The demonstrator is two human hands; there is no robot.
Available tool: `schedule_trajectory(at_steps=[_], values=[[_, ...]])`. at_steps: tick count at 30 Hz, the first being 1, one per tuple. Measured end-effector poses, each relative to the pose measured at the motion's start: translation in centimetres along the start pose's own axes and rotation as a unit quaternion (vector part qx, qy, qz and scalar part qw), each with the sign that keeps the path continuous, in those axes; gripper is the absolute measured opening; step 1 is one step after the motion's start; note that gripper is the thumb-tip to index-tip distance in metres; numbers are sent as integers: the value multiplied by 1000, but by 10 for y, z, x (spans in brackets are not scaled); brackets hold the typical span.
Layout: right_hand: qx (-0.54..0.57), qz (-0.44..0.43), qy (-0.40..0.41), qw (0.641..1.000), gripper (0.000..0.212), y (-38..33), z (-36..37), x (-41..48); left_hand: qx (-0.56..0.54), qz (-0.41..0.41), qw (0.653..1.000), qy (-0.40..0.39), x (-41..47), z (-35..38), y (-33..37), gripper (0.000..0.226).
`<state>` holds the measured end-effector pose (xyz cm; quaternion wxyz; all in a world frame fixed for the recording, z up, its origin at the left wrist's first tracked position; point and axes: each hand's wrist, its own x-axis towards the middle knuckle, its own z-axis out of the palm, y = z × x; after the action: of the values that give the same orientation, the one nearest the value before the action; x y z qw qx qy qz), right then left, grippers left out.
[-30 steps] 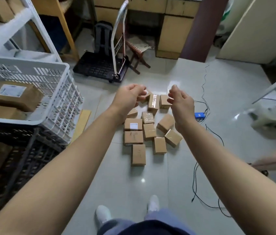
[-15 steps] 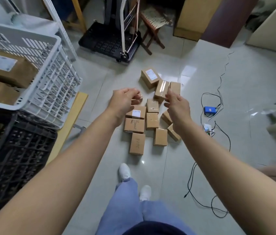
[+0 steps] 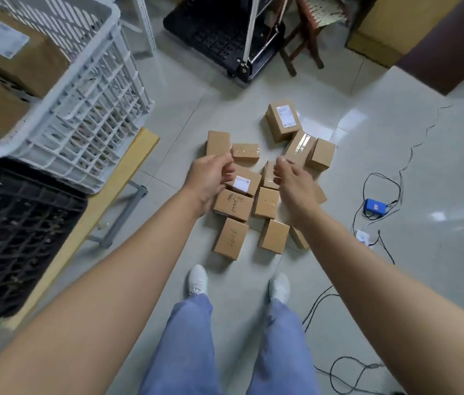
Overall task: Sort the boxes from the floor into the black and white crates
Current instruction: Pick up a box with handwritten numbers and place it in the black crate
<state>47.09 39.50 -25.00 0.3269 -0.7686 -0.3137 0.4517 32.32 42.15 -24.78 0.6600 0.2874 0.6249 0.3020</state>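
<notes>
Floor (image 3: 396,155), pale tiles: cluster of small brown cardboard boxes (image 3: 266,202), most of them touching; one labelled box (image 3: 283,119) lies at the far edge.
Left hand (image 3: 210,181) and right hand (image 3: 293,182): both over the cluster, fingers loosely curled, holding nothing.
White crate (image 3: 91,118), at left, contains larger brown parcels (image 3: 11,49); black crate (image 3: 11,223) sits directly below it.
Black trolley (image 3: 216,27), far side.
Blue device (image 3: 376,206) with black cables, right of the boxes.
White shoes (image 3: 198,279) and blue trousers (image 3: 188,346), near edge.
</notes>
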Motion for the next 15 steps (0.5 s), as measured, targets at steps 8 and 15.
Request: schedule_trajectory(at_steps=[8,15], values=[[-125,-32,-145,981,52,35,11,70,-100,-31,985,136,38,15,-71,14],[-217,-59,-213,951,47,113,29,136,-142,-112,960,214,92,49,-183,15]])
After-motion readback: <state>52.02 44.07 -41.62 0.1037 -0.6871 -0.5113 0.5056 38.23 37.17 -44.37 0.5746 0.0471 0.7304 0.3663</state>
